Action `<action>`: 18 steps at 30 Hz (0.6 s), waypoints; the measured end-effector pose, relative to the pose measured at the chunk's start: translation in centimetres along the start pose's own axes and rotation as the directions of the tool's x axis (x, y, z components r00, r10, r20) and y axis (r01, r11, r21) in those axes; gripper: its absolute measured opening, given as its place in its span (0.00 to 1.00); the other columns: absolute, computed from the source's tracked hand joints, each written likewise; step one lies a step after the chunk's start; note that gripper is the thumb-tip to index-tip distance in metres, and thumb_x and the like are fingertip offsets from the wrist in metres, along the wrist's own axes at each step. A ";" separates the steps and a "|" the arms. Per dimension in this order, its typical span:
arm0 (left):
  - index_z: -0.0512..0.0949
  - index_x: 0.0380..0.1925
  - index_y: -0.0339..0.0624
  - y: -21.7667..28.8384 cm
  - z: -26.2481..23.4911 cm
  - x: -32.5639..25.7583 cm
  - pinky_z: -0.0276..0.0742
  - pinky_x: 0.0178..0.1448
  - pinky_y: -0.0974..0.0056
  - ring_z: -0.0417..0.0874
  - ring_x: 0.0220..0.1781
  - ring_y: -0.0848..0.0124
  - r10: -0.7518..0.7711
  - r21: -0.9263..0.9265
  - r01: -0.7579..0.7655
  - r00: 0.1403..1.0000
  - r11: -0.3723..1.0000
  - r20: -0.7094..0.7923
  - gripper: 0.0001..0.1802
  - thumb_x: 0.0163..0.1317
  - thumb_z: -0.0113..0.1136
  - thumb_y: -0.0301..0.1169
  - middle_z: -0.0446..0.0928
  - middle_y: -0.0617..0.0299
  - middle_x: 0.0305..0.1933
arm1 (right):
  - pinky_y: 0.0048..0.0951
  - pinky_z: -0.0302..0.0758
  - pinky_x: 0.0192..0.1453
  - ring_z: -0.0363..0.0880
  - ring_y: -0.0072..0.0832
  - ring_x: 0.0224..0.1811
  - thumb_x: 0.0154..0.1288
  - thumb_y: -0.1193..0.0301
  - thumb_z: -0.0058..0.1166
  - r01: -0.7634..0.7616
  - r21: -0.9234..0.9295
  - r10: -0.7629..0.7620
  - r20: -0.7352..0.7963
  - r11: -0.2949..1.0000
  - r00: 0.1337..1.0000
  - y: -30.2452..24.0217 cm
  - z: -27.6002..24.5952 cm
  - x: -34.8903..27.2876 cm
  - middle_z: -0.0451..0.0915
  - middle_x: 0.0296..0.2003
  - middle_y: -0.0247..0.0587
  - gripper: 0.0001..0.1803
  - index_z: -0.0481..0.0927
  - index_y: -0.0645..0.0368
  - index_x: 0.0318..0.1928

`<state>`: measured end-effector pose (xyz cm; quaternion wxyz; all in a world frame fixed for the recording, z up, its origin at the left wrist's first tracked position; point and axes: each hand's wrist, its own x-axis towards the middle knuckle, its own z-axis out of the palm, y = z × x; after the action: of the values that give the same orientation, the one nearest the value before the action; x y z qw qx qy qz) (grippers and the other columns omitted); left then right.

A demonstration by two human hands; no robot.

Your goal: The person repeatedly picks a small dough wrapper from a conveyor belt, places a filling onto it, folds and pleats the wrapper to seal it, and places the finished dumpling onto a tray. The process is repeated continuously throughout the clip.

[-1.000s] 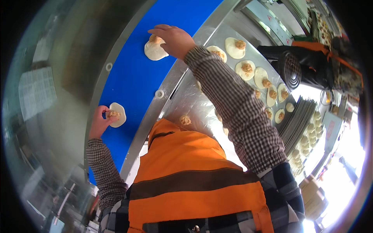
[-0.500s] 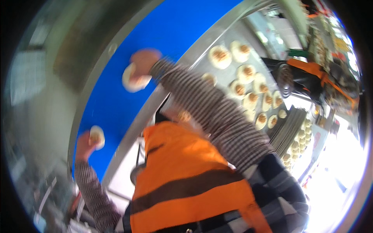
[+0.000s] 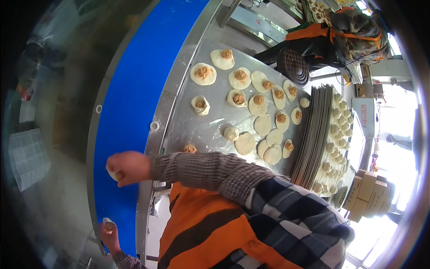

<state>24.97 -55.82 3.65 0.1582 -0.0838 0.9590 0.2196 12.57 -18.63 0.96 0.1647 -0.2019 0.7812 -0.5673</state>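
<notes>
Over the blue belt (image 3: 134, 89), the right hand (image 3: 131, 168) curls around a dough piece (image 3: 117, 175); most is hidden, so I cannot tell which way its long side runs. The left hand (image 3: 112, 237), by the belt's left edge, pinches a filled dough round (image 3: 107, 221), its pale rim pointing away from the wrist.

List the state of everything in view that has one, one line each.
Right hand: curled around a mostly hidden dough piece
Left hand: gripping a filled dough piece
Filled rounds: open, filling exposed
Cupped round: partly gathered, filling showing
Plain rounds: flat, some overlapping
Dough ball: rounded, no filling showing
Trays: stacked
Cardboard boxes: stacked
</notes>
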 end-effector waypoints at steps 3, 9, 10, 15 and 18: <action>0.65 0.57 0.35 7.3 0.3 0.1 0.73 0.54 0.63 0.75 0.49 0.67 -0.061 -0.240 0.071 0.997 0.968 0.049 0.28 0.57 0.64 0.29 0.72 0.56 0.48 | 0.34 0.81 0.43 0.82 0.38 0.42 0.49 0.64 0.71 -0.030 0.240 0.117 -0.359 0.970 0.926 -0.1 -5.5 -6.6 0.79 0.43 0.46 0.28 0.73 0.59 0.49; 0.66 0.57 0.35 27.0 11.7 6.1 0.77 0.50 0.67 0.78 0.47 0.71 0.514 -0.801 0.041 0.747 0.597 0.422 0.27 0.59 0.63 0.27 0.75 0.58 0.49 | 0.26 0.80 0.39 0.80 0.24 0.36 0.50 0.70 0.70 -0.474 0.187 0.439 -0.743 0.860 0.505 3.0 -15.3 -19.6 0.78 0.35 0.38 0.26 0.73 0.59 0.48; 0.65 0.58 0.34 29.9 13.9 7.3 0.77 0.53 0.67 0.79 0.50 0.70 0.600 -0.840 0.232 0.610 0.490 0.518 0.29 0.59 0.65 0.29 0.75 0.56 0.51 | 0.25 0.80 0.39 0.79 0.23 0.36 0.51 0.72 0.70 -0.426 0.159 0.376 -0.785 0.891 0.492 3.4 -15.9 -21.2 0.77 0.36 0.38 0.25 0.72 0.60 0.48; 0.68 0.57 0.35 39.2 21.3 13.3 0.78 0.51 0.62 0.80 0.52 0.63 0.484 -0.411 -0.262 0.359 0.873 0.798 0.29 0.56 0.67 0.31 0.78 0.51 0.51 | 0.21 0.79 0.42 0.78 0.22 0.38 0.55 0.76 0.67 -0.053 0.493 0.449 -0.736 0.868 0.507 6.2 -16.2 -24.2 0.74 0.39 0.36 0.25 0.69 0.60 0.51; 0.69 0.56 0.37 41.4 23.6 14.7 0.78 0.49 0.58 0.80 0.50 0.57 0.463 -0.134 -0.605 0.430 0.785 0.775 0.29 0.53 0.66 0.30 0.77 0.47 0.51 | 0.23 0.79 0.43 0.79 0.23 0.40 0.56 0.75 0.66 -0.161 0.597 0.597 -0.666 0.786 0.447 8.9 -15.7 -23.3 0.76 0.40 0.38 0.26 0.69 0.60 0.53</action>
<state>7.99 -9.80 -5.11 0.4820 0.3412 0.7839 0.1918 23.88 8.39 -2.11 -0.0562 0.3216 0.6328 -0.7021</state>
